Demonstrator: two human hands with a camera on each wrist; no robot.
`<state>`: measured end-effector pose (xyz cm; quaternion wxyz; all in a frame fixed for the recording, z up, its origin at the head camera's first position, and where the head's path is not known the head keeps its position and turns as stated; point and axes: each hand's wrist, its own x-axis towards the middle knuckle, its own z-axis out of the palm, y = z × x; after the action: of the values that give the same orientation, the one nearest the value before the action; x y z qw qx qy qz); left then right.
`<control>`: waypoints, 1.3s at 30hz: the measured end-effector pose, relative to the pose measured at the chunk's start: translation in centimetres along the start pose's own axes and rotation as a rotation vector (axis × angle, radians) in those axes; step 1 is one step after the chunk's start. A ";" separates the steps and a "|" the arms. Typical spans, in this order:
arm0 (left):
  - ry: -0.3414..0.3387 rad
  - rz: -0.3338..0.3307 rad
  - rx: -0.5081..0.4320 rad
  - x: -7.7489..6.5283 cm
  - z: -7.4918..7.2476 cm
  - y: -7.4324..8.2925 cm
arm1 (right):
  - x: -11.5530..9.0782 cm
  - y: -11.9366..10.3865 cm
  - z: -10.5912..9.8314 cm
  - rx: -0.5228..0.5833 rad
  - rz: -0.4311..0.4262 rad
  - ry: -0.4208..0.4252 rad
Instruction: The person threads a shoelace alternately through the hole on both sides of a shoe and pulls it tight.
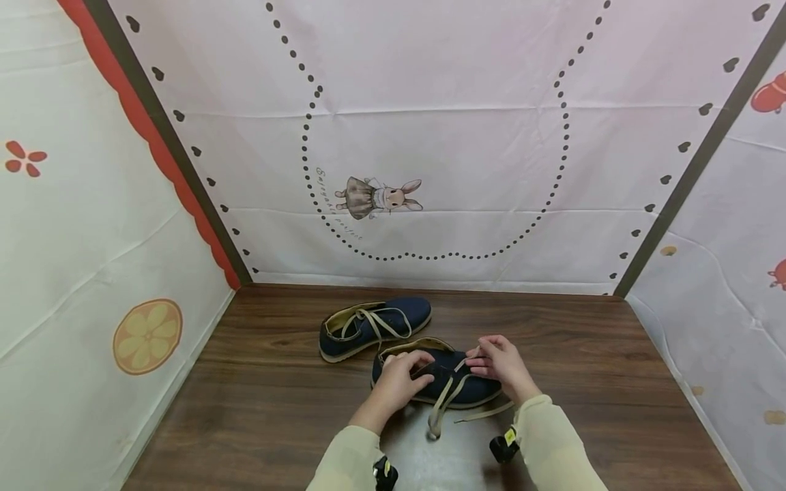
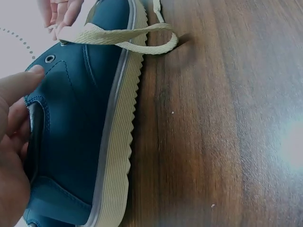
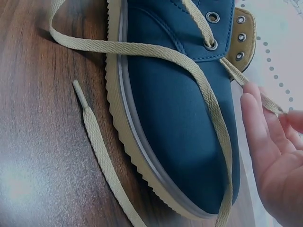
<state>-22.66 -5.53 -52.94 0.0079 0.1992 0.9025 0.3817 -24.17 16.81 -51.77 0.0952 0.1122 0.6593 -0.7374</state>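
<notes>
Cloth walls (image 1: 442, 157), printed with a rabbit (image 1: 387, 198), stood on three sides; before them spread a brown wood-grain table (image 1: 276, 409), its back edge meeting the cloth, its surface running broadly out to left and right. The near shoe (image 2: 75, 118), navy with a tan ribbed sole (image 2: 117, 142), sat upright in the middle of the table, between the hands, toe to the right; the far shoe (image 1: 353, 339) sat just behind it, near the back edge, its own lace draped over the tan-lined opening. The left hand (image 1: 399, 378) was at the near shoe's opening, fingers bent, thumb apart from the index finger; whether they gripped the rim, I could not tell. The right hand (image 1: 500, 361), beside the toe end, pinched one length of the near lace (image 3: 137, 49) between thumb and fingers; another stretch crossed the toe and looped over the sole's edge; small metal eyelets (image 3: 242, 37) lined the folded-out flap; a lace tip (image 3: 80, 94) lay on the wood just beside the sole.
</notes>
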 end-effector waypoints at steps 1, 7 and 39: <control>0.015 0.015 -0.003 -0.1 0.0 0.0 | 0.0 0.0 0.0 0.005 -0.002 -0.008; 0.225 0.340 0.115 -0.4 0.4 0.0 | -0.3 0.0 -0.4 -0.015 -0.013 -0.074; -0.041 0.124 -0.291 -4.0 1.1 -0.1 | 0.3 0.3 -1.2 -0.227 -0.055 -0.041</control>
<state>-18.89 -6.33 -54.35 0.0317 0.2592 0.8233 0.5039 -24.27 17.96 -52.30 0.1005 0.0675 0.7394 -0.6623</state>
